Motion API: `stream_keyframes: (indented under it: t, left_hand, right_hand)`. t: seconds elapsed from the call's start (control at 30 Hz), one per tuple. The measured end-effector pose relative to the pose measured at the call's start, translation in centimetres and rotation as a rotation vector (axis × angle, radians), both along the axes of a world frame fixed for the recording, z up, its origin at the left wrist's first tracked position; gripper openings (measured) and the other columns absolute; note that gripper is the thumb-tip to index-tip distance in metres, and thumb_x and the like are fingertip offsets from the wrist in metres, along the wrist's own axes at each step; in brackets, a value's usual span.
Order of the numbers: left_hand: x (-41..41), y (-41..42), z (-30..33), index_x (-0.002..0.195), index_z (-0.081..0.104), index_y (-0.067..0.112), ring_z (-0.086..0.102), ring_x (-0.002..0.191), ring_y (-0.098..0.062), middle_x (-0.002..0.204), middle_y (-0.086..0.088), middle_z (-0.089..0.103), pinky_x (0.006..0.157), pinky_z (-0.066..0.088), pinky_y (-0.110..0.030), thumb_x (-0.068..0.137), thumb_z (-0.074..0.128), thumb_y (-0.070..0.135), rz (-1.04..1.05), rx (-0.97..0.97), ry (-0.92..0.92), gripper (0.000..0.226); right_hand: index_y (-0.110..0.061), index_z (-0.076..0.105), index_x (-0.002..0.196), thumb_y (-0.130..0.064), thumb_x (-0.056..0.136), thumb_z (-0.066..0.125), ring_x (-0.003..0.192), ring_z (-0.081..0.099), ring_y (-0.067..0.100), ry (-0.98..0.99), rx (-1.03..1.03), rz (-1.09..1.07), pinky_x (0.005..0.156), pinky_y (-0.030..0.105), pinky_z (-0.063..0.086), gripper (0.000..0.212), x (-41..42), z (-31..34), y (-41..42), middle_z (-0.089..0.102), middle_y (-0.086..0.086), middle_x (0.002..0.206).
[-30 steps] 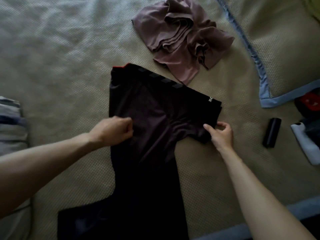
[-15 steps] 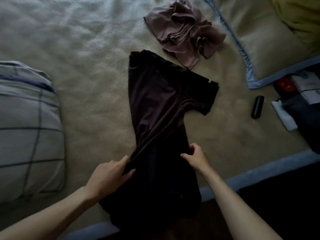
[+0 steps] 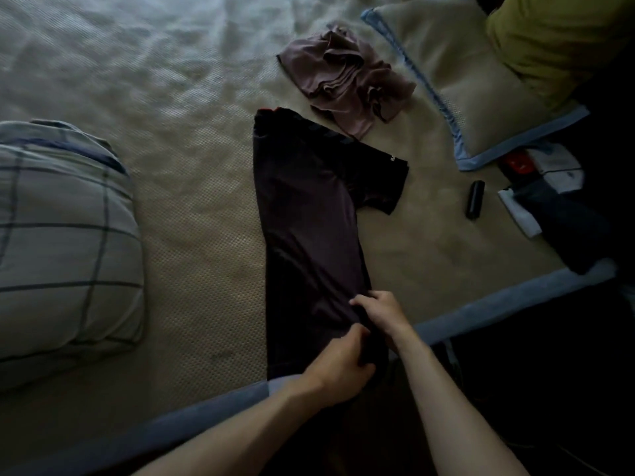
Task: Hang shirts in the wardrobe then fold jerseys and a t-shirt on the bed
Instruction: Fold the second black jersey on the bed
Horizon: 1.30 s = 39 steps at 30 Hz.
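Note:
A dark jersey (image 3: 309, 228) lies lengthwise on the beige bed cover (image 3: 192, 207), folded in half, one sleeve sticking out to the right. Its hem reaches the bed's near edge. My left hand (image 3: 338, 367) grips the fabric at the lower right corner of the jersey. My right hand (image 3: 379, 312) pinches the same right edge just above it. A crumpled mauve t-shirt (image 3: 343, 80) lies past the jersey's collar.
A checked pillow (image 3: 65, 249) sits at the left. A beige pillow with blue trim (image 3: 457, 84) and a yellow-green one (image 3: 549, 39) lie at the upper right. A black cylinder (image 3: 475, 199) and a stack of folded clothes (image 3: 549, 204) rest at the right edge.
Both hands slid down the jersey from sleeve level to the hem. My left hand crossed from the left side to the right edge, and the body now lies narrower and straighter.

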<state>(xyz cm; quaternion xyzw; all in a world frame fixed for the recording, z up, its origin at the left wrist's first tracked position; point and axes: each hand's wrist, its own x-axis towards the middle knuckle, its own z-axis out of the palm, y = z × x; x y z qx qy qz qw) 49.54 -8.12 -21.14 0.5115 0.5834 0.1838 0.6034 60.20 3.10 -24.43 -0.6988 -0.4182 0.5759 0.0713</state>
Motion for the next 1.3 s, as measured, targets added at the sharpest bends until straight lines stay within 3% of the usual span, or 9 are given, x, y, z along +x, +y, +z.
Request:
stream_keyframes:
  t: [0.13, 0.2, 0.4, 0.5, 0.6, 0.83, 1.03, 1.2, 1.3]
  left_hand:
    - [1.7, -0.7, -1.9, 0.136, 0.042, 0.025, 0.071, 0.09, -0.014, 0.111, -0.001, 0.068, 0.063, 0.06, -0.026, 0.095, 0.065, 0.02, -0.087, -0.334, -0.156, 0.047]
    - [1.4, -0.1, -2.5, 0.131, 0.046, 0.024, 0.072, 0.081, -0.013, 0.109, -0.003, 0.07, 0.058, 0.061, -0.029, 0.095, 0.064, 0.022, -0.095, -0.405, -0.158, 0.04]
    - [-5.6, 7.3, -4.9, 0.105, 0.056, 0.021, 0.074, 0.075, -0.028, 0.094, -0.009, 0.073, 0.059, 0.062, -0.037, 0.084, 0.06, 0.026, -0.036, -0.143, 0.36, 0.022]
    - [-10.1, 11.1, -5.5, 0.101, 0.067, 0.012, 0.074, 0.072, -0.024, 0.087, -0.009, 0.074, 0.061, 0.061, -0.032, 0.086, 0.059, 0.019, -0.288, -0.273, 0.581, 0.019]
    - [-11.4, 8.2, -6.4, 0.107, 0.073, 0.013, 0.067, 0.072, -0.014, 0.087, -0.002, 0.073, 0.066, 0.056, -0.025, 0.083, 0.069, 0.02, -0.584, -0.418, 0.457, 0.025]
    - [-9.3, -4.6, -9.3, 0.126, 0.058, 0.027, 0.062, 0.115, -0.016, 0.125, 0.007, 0.064, 0.09, 0.049, -0.03, 0.084, 0.059, 0.037, -0.491, -0.198, 0.402, 0.043]
    - [-8.5, -10.1, -9.1, 0.092, 0.048, 0.036, 0.058, 0.07, 0.001, 0.076, 0.019, 0.054, 0.091, 0.037, -0.03, 0.075, 0.049, 0.032, -0.221, 0.27, 0.711, 0.018]
    - [-8.3, -13.3, -7.8, 0.109, 0.058, 0.022, 0.05, 0.086, -0.004, 0.101, 0.008, 0.056, 0.081, 0.048, -0.025, 0.088, 0.055, 0.006, 0.091, 0.158, 0.547, 0.027]
    - [-8.9, -13.9, -8.8, 0.108, 0.063, 0.022, 0.054, 0.092, -0.008, 0.108, 0.007, 0.058, 0.08, 0.048, -0.025, 0.093, 0.054, 0.022, -0.002, 0.213, 0.548, 0.017]
  right_hand:
    - [-0.008, 0.068, 0.119, -0.021, 0.092, 0.066, 0.105, 0.067, 0.025, -0.197, -0.04, 0.188, 0.094, 0.037, 0.054, 0.03, 3.3, -3.5, 0.3, 0.072, 0.007, 0.111]
    - [-0.009, 0.068, 0.12, -0.029, 0.091, 0.067, 0.103, 0.068, 0.025, -0.306, -0.059, 0.296, 0.09, 0.035, 0.055, 0.036, 5.2, -5.6, 0.7, 0.073, 0.007, 0.111]
    - [-0.014, 0.07, 0.081, -0.042, 0.082, 0.076, 0.078, 0.07, 0.021, -0.424, -0.093, 0.488, 0.07, 0.034, 0.058, 0.029, 6.0, -5.7, 2.9, 0.071, 0.004, 0.079]
    - [-0.017, 0.066, 0.068, -0.04, 0.079, 0.079, 0.062, 0.063, 0.018, -0.378, -0.061, 0.494, 0.058, 0.027, 0.049, 0.029, 4.9, -5.9, 5.5, 0.063, 0.0, 0.062]
    - [-0.024, 0.058, 0.068, -0.037, 0.076, 0.082, 0.076, 0.069, 0.022, -0.4, -0.059, 0.589, 0.067, 0.031, 0.056, 0.028, 3.3, -6.4, 7.6, 0.061, -0.004, 0.07]
    - [-0.007, 0.066, 0.1, -0.033, 0.087, 0.074, 0.074, 0.073, 0.019, -0.493, -0.157, 0.803, 0.07, 0.033, 0.059, 0.03, 1.6, -5.1, 9.0, 0.074, 0.007, 0.083]
    - [-0.01, 0.064, 0.116, -0.036, 0.09, 0.071, 0.082, 0.068, 0.022, -0.539, -0.038, 0.764, 0.076, 0.033, 0.057, 0.038, 1.6, -4.4, 6.9, 0.071, 0.008, 0.098]
    - [-0.008, 0.054, 0.131, -0.039, 0.097, 0.058, 0.108, 0.061, 0.029, -0.495, -0.003, 0.601, 0.087, 0.036, 0.051, 0.046, 1.8, -3.8, 2.8, 0.061, 0.012, 0.125]
    - [-0.011, 0.044, 0.139, -0.041, 0.092, 0.064, 0.122, 0.056, 0.031, -0.401, -0.084, 0.571, 0.101, 0.04, 0.048, 0.06, 2.4, -3.6, 0.4, 0.055, 0.011, 0.137]
